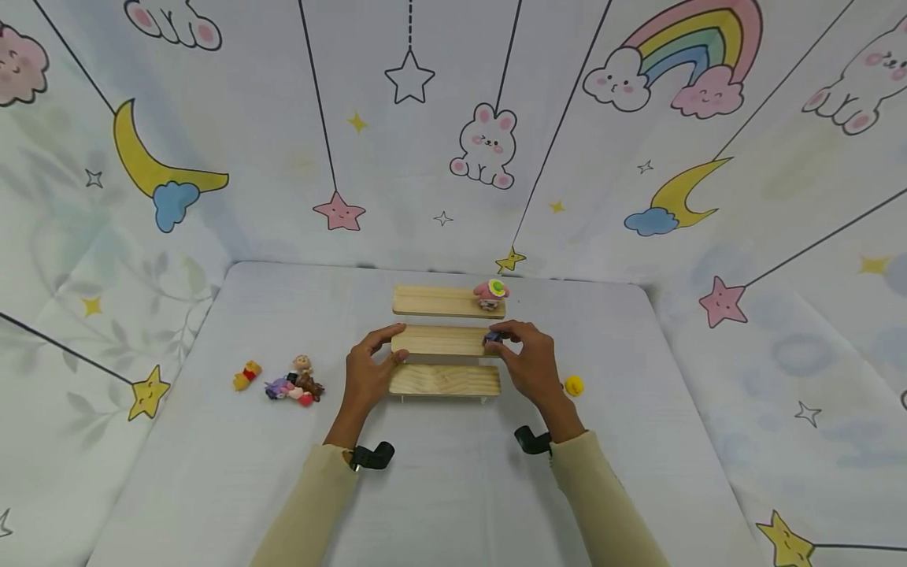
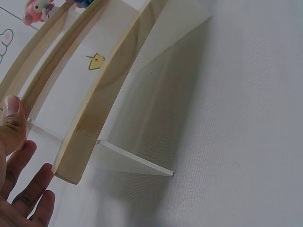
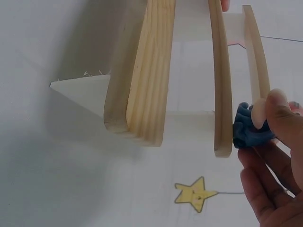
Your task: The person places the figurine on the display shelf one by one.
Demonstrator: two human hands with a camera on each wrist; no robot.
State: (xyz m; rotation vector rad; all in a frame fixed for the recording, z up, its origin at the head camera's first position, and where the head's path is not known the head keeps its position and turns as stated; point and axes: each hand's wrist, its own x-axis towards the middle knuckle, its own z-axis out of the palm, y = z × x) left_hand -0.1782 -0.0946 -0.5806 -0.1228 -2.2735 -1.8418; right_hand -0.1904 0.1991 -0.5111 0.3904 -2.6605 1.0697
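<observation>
A small three-tier wooden display stand (image 1: 445,381) with white side supports (image 2: 135,158) is in front of me. My left hand (image 1: 367,370) grips the left end of its middle board (image 1: 435,341), thumb on the near side. At that board's right end my right hand (image 1: 531,362) pinches a small dark-blue figurine (image 3: 251,130) between thumb and fingers. In the right wrist view the figurine's base is right at the board's edge, and the thumb covers part of it. A pink figurine (image 1: 489,295) with a yellow-green round piece stands on the top board's right end.
Left of the stand lie a yellow-and-red bear figurine (image 1: 247,376) and a cluster of several small figurines (image 1: 294,386). A yellow figurine (image 1: 574,385) is beside my right wrist. White cloth (image 1: 453,488) covers the table, with a printed backdrop (image 1: 276,118) behind.
</observation>
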